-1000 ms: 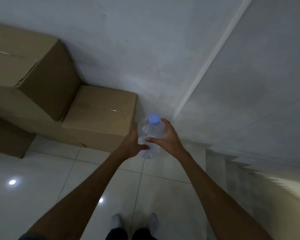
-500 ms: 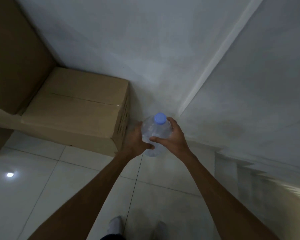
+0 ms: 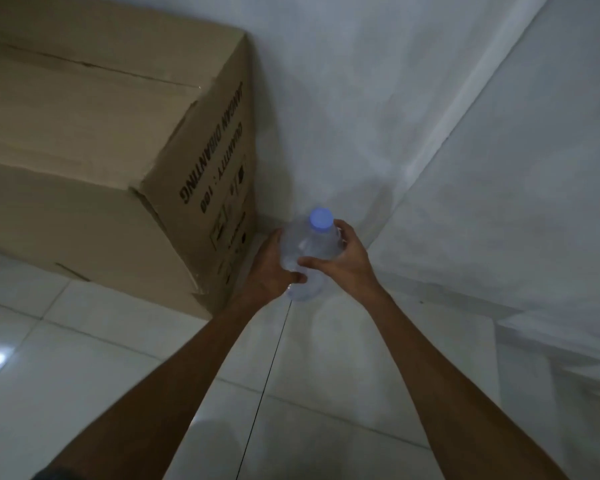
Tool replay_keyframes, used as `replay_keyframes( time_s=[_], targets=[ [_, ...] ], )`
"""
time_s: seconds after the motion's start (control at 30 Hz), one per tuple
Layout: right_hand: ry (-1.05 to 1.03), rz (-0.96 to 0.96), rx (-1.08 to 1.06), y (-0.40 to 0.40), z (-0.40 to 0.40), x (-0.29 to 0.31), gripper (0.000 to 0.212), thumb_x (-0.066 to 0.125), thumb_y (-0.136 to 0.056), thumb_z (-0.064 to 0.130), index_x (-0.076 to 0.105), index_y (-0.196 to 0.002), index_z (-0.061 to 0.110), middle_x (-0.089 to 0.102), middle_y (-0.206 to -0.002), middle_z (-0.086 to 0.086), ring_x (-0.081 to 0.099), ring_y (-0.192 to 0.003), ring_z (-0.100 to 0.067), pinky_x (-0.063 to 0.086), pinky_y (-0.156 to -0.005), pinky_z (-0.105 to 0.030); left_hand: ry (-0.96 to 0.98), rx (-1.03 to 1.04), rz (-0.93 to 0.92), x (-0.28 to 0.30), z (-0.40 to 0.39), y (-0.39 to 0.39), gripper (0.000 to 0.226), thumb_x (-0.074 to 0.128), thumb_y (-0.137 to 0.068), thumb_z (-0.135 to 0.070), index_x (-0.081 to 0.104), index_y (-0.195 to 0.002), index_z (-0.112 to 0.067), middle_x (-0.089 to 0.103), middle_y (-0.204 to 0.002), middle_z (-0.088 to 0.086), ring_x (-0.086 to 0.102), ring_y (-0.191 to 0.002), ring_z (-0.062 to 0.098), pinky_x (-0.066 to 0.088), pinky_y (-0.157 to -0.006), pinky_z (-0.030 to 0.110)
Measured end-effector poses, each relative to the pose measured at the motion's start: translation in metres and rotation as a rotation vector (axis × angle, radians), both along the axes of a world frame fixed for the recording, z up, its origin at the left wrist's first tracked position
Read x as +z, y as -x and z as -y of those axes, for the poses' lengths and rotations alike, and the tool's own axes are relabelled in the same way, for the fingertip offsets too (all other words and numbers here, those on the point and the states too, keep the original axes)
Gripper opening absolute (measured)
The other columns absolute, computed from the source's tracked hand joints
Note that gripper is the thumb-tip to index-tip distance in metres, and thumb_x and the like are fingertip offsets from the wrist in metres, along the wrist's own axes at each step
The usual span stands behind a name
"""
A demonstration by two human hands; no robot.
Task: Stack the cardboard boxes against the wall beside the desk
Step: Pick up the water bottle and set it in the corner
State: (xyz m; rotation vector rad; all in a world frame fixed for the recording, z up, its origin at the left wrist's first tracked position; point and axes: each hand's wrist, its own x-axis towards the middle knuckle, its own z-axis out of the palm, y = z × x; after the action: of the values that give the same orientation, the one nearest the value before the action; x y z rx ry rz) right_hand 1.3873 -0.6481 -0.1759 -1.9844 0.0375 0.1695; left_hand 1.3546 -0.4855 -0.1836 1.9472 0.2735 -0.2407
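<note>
My two forearms reached out over the tiled floor (image 3: pixel 326 393) toward the corner where it met the walls. Both hands were wrapped round one clear plastic bottle (image 3: pixel 307 261) with a blue cap (image 3: pixel 321 219): the left hand (image 3: pixel 272 268) cupped its left side, the right hand (image 3: pixel 343 258) held its right side with the thumb laid across the front. I could not tell whether the bottle's base touched the floor. I judged this a side step of clearing the corner, not stacking itself; the next move called for parking the bottle out of the way, then freeing both hands for a box. Just left of the bottle, one cardboard box (image 3: pixel 101 161) stood on the floor against the back wall (image 3: pixel 361 98), printed end facing the bottle. Count: one bottle, one cap, one box in view.
</note>
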Motion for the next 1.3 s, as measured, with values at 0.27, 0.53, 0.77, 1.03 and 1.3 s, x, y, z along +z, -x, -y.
replay_keyframes(
  time_s=[0.27, 0.53, 0.77, 1.03, 1.3],
  targets=[
    [0.031, -0.020, 0.015, -0.032, -0.007, -0.091, 0.121, 0.090, -0.029, 0.068, 0.048, -0.135, 0.029, 0.056, -0.130, 0.006, 0.057, -0.116, -0.013, 0.052, -0.098, -0.038, -0.037, 0.007, 0.040, -0.091, -0.009, -0.029, 0.100, 0.086, -0.067, -0.009, 0.028, -0.148, -0.012, 0.043, -0.144, 0.010, 0.044, -0.132, 0.027, 0.039, -0.109, 0.040],
    [0.012, -0.012, -0.006, -0.055, -0.013, -0.105, 0.120, 0.086, -0.033, 0.075, 0.047, -0.136, 0.029, 0.061, -0.129, 0.005, 0.061, -0.115, -0.016, 0.054, -0.096, -0.040, 0.236, 0.148, 0.071, -0.127, -0.007, -0.048, 0.089, 0.082, -0.065, 0.009, 0.040, -0.141, -0.009, 0.050, -0.137, 0.009, 0.054, -0.121, 0.031, 0.051, -0.095, 0.051],
    [0.071, -0.030, 0.018, -0.040, -0.016, -0.103, 0.128, 0.085, -0.039, 0.074, 0.034, -0.148, 0.030, 0.045, -0.147, 0.001, 0.046, -0.133, -0.017, 0.044, -0.108, -0.041, 0.209, 0.143, 0.061, -0.130, -0.012, -0.039, 0.093, 0.087, -0.060, -0.004, 0.040, -0.140, -0.014, 0.053, -0.135, 0.008, 0.055, -0.120, 0.029, 0.048, -0.099, 0.055],
    [0.092, -0.083, 0.064, -0.033, -0.020, -0.091, 0.127, 0.088, -0.053, 0.063, 0.021, -0.155, 0.024, 0.032, -0.158, -0.001, 0.034, -0.143, -0.019, 0.034, -0.115, -0.038, 0.083, 0.116, 0.063, -0.121, -0.013, -0.036, 0.083, 0.081, -0.073, -0.008, 0.037, -0.144, -0.015, 0.050, -0.140, 0.007, 0.051, -0.126, 0.027, 0.045, -0.103, 0.050],
    [0.043, -0.159, -0.007, -0.001, -0.007, -0.047, 0.119, 0.074, -0.068, 0.065, 0.014, -0.156, 0.013, 0.029, -0.157, -0.001, 0.031, -0.143, -0.016, 0.030, -0.114, -0.031, 0.040, 0.061, -0.017, -0.047, -0.006, 0.007, 0.068, 0.067, -0.087, -0.002, 0.032, -0.145, -0.004, 0.042, -0.130, 0.000, 0.044, -0.128, 0.024, 0.040, -0.092, 0.017]
  ],
)
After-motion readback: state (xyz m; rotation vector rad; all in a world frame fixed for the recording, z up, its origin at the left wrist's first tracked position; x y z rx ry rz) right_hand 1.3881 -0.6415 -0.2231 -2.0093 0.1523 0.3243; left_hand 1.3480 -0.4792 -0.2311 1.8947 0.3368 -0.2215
